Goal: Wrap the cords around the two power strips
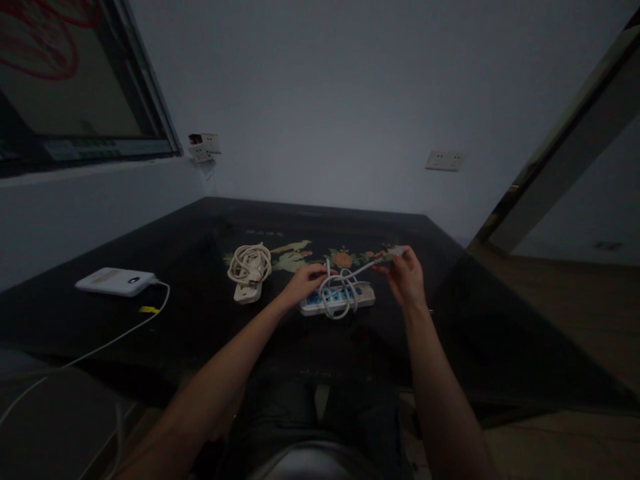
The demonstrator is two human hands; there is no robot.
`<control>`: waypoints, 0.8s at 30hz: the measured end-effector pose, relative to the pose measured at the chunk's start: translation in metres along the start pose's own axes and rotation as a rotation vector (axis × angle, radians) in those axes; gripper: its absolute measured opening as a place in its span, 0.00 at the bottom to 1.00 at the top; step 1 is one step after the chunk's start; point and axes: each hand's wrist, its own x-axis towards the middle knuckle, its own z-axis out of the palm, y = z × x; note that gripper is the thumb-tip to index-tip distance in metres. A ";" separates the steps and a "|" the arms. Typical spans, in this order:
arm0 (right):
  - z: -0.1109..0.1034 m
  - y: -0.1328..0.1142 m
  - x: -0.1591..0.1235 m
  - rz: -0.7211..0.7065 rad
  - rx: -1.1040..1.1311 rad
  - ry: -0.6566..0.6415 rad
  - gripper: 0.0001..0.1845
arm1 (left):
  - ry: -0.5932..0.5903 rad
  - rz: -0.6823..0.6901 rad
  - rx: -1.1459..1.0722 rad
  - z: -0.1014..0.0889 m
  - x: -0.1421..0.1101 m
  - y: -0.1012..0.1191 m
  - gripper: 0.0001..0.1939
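Observation:
A white power strip [367,294] with blue sockets lies on the dark table in front of me. Its grey-white cord [336,313] is looped in loose coils over the top. My left hand [303,283] is at the strip's left end, with its fingers closed around part of the coiled cord. Off to the right, my right hand [407,277] is raised a little above the table and pinches the cord's plug [396,251]. The cord runs taut from the coils to that hand.
Left of the strip lies a second power strip [247,292] with its beige cord [250,261] wound on top. Farther left is a white power bank [116,281] with a cable [135,328] hanging over the table edge [500,400]. Wall sockets [445,161] are behind.

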 end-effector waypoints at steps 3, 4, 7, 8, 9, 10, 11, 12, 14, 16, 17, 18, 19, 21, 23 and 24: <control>0.002 -0.004 -0.004 -0.016 -0.012 -0.069 0.18 | -0.018 -0.064 -0.070 0.001 0.000 -0.002 0.14; 0.002 -0.004 -0.006 -0.007 -0.020 -0.098 0.18 | -0.014 -0.074 -0.089 0.001 0.000 -0.002 0.14; 0.000 -0.003 -0.008 0.048 -0.082 -0.206 0.19 | 0.011 -0.073 -0.117 0.002 0.000 -0.005 0.15; 0.000 -0.002 -0.008 0.065 -0.118 -0.240 0.18 | 0.014 -0.072 -0.117 0.002 0.000 -0.005 0.15; -0.001 -0.001 -0.008 0.078 -0.157 -0.272 0.18 | 0.011 -0.074 -0.119 0.003 0.000 -0.006 0.15; -0.001 0.000 -0.009 0.085 -0.195 -0.300 0.17 | 0.005 -0.078 -0.124 0.003 0.000 -0.007 0.15; 0.000 0.000 -0.009 0.093 -0.225 -0.329 0.17 | -0.004 -0.079 -0.134 0.003 0.000 -0.007 0.15; 0.000 0.001 -0.009 0.104 -0.246 -0.359 0.16 | -0.012 -0.079 -0.147 0.003 0.000 -0.008 0.15; 0.001 0.001 -0.009 0.131 -0.274 -0.421 0.16 | -0.023 -0.077 -0.169 0.003 -0.001 -0.008 0.15; 0.002 0.001 -0.009 0.143 -0.322 -0.488 0.15 | -0.029 -0.077 -0.169 0.003 -0.001 -0.006 0.15; 0.002 0.001 -0.009 0.138 -0.356 -0.520 0.15 | -0.028 -0.075 -0.161 0.002 -0.001 -0.005 0.15; 0.003 0.002 -0.009 0.132 -0.387 -0.546 0.16 | -0.027 -0.067 -0.149 0.001 -0.001 -0.004 0.14; 0.004 0.002 -0.009 0.127 -0.411 -0.564 0.18 | -0.029 -0.056 -0.134 0.000 -0.001 -0.003 0.14; 0.006 0.005 -0.010 0.123 -0.446 -0.592 0.21 | -0.042 -0.038 -0.101 -0.002 -0.001 -0.001 0.13; 0.009 0.008 -0.011 0.096 -0.491 -0.640 0.19 | -0.059 -0.037 -0.073 -0.002 -0.001 0.001 0.13; 0.011 0.009 -0.011 0.066 -0.518 -0.666 0.17 | -0.069 -0.041 -0.064 -0.003 -0.002 0.001 0.13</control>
